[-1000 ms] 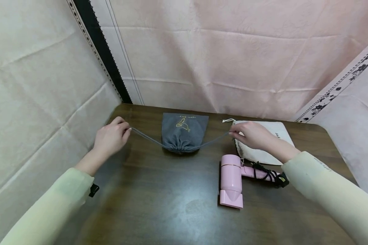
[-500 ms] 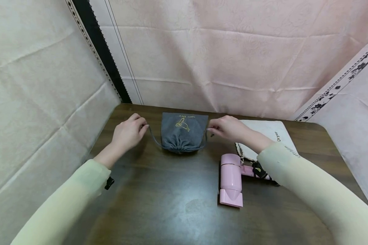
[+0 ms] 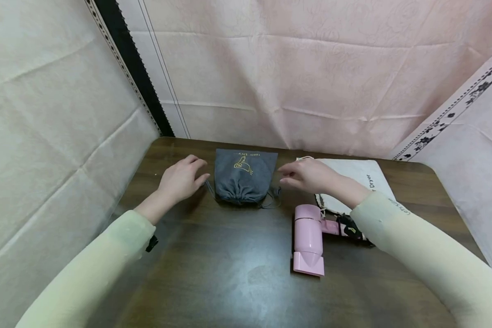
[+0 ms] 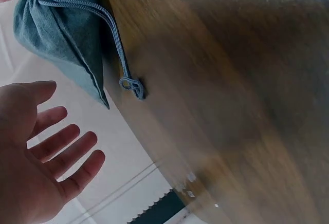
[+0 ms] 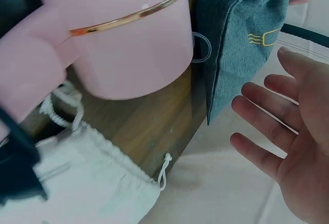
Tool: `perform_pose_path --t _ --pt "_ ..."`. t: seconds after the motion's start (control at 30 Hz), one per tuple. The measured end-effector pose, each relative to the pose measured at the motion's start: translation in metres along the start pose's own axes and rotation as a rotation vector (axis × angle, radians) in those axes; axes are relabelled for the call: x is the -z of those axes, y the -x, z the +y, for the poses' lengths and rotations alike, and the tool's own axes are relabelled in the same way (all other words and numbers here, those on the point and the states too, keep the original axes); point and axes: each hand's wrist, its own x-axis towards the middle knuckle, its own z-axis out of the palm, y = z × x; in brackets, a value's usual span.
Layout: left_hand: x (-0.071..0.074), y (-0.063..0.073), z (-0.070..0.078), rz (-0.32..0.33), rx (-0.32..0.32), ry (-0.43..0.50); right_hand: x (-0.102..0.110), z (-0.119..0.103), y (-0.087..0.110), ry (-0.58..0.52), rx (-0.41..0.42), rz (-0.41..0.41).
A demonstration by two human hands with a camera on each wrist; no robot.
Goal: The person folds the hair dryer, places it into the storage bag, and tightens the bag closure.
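A dark grey drawstring pouch [image 3: 246,175] with a yellow hair-dryer print lies at the back of the table, its gathered mouth toward me. My left hand [image 3: 181,178] is just left of it, fingers spread and holding nothing. In the left wrist view the knotted drawstring [image 4: 117,44] trails on the wood, apart from my fingers [image 4: 67,157]. On the pouch's other side hovers my right hand [image 3: 305,174], also holding nothing, its fingers [image 5: 262,106] parted in the right wrist view. A cord loop [image 5: 203,48] lies by the pouch there.
A pink hair dryer [image 3: 309,239] with its cord wrapped round the handle lies on the wooden table [image 3: 213,273], right of centre. Behind it, under my right forearm, is a white drawstring bag [image 3: 365,171]. Cloth curtains [image 3: 320,82] rise along the table's back and sides.
Both hands came inward from pulling the grey pouch's drawstring ends outward, then let them go. The cord ends now lie slack beside the pouch.
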Motion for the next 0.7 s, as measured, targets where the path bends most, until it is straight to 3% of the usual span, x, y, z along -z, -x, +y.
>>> perform_pose_path --t 0.7 --pt "0.021 0.013 0.056 0.018 -0.454 -0.151 0.020 0.002 0.098 0.015 -0.116 0.003"
